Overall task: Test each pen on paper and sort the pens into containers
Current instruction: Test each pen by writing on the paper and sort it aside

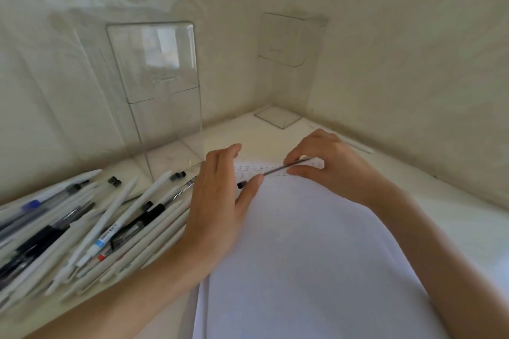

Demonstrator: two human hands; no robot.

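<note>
A thin dark pen (278, 169) is held level over the far end of the white paper (316, 250). My right hand (327, 165) pinches its right end, and my left hand (220, 201) holds its left end, where a small black cap (241, 185) shows by the thumb. Small test marks (248, 169) run along the paper's top edge. A heap of white, black and clear pens (91, 228) lies to the left. Two tall clear plastic containers stand open behind: one at the left (154, 85), one in the far corner (286, 69).
The white tabletop (468, 223) meets pale patterned walls at the back and right. A slim white stick-like item (358, 146) lies along the right wall. Pens spread out to the left frame edge.
</note>
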